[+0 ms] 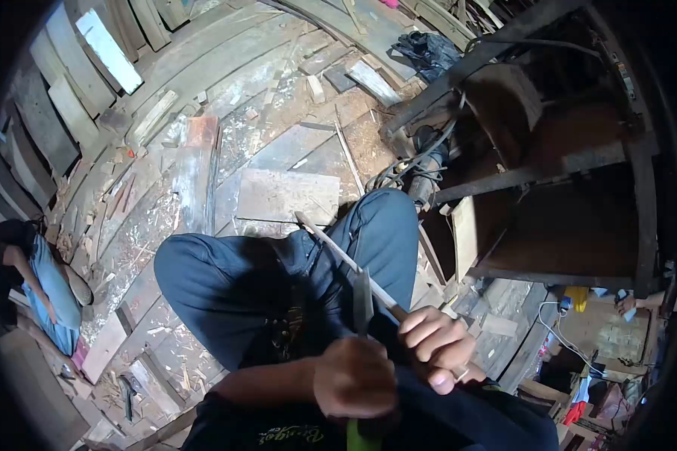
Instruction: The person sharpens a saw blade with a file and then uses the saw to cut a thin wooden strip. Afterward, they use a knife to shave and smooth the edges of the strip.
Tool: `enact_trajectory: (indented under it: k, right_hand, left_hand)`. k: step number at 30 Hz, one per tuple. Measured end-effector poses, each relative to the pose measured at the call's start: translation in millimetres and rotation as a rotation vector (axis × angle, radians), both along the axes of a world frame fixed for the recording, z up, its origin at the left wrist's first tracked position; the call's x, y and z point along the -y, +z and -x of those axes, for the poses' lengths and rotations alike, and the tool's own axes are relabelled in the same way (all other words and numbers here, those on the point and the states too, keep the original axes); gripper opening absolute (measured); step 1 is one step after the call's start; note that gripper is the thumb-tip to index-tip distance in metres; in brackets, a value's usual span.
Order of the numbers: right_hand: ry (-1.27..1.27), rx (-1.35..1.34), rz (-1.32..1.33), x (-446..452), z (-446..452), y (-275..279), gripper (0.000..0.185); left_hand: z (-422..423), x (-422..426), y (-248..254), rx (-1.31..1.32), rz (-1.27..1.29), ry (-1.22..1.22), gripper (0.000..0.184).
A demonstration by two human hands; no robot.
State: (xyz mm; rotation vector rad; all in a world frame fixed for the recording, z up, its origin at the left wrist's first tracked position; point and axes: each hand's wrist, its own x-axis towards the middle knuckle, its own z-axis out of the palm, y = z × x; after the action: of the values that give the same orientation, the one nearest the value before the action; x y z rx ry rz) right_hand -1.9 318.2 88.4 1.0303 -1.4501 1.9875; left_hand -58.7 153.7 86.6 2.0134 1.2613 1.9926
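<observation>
I sit with legs folded, and both my hands are in front of my lap. My left hand [356, 377], slightly blurred, is closed round a knife [363, 304]. The blade points away from me, and a green end shows below the fist. My right hand [438, 347] grips the near end of a thin, pale wooden stick [338, 254]. This stick slants up and left across my thigh, its far tip over a flat board [287, 195] on the floor. The blade lies close beside the stick; whether they touch I cannot tell.
Wood shavings and offcuts litter the plank floor. A thick wooden block [195, 177] lies ahead left. Right of my knee are a power tool with coiled cable [429, 161] and a dark wooden frame [538, 173]. Another person [41, 278] sits at far left.
</observation>
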Motion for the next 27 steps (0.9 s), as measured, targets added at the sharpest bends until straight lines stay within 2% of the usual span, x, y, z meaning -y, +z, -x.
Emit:
enact_trajectory:
  k: [2,4,5,6,8,14,16,20,24,25,27]
  right_hand:
    - [-0.032,0.018,-0.006,3.6,-4.7,-0.4,0.045]
    - [0.046,0.040,-0.080,5.3,-3.2,4.4,0.045]
    - [0.040,0.000,-0.082,7.6,-1.5,2.2,0.046]
    - [0.044,-0.014,-0.083,5.1,3.6,2.5,0.046]
    - [0.052,-0.011,-0.083,1.3,3.7,4.2,0.046]
    - [0.018,0.041,-0.058,-1.3,-2.9,6.6,0.045]
    - [0.077,0.016,-0.127,1.6,-1.5,6.2,0.045]
    - [0.027,0.020,-0.089,3.8,-2.9,5.0,0.044]
    - [0.058,0.018,-0.114,11.3,-1.7,6.3,0.044]
    - [0.051,0.000,-0.096,12.7,-3.3,2.6,0.044]
    - [0.036,0.021,-0.107,13.4,-5.1,3.3,0.045]
  left_hand:
    - [-5.7,-4.3,-4.3,0.079,-0.050,0.038,0.027]
    - [10.0,-9.0,-26.7,0.224,0.095,0.070,0.026]
    - [9.6,-4.6,-27.8,0.205,0.109,0.067,0.027]
    - [-7.4,2.2,-28.5,0.139,0.034,0.164,0.024]
    - [-1.6,10.2,12.4,0.140,-0.101,-0.101,0.021]
    - [-1.7,11.2,14.4,0.187,-0.115,-0.124,0.021]
    - [-6.1,12.4,21.0,0.095,-0.086,-0.079,0.023]
    - [1.0,13.7,5.2,0.148,-0.062,-0.110,0.020]
    - [-10.2,16.2,17.8,0.046,-0.116,-0.083,0.028]
    - [-2.6,14.3,23.3,0.199,-0.090,0.022,0.020]
    - [-0.4,15.1,13.4,0.178,-0.042,0.045,0.020]
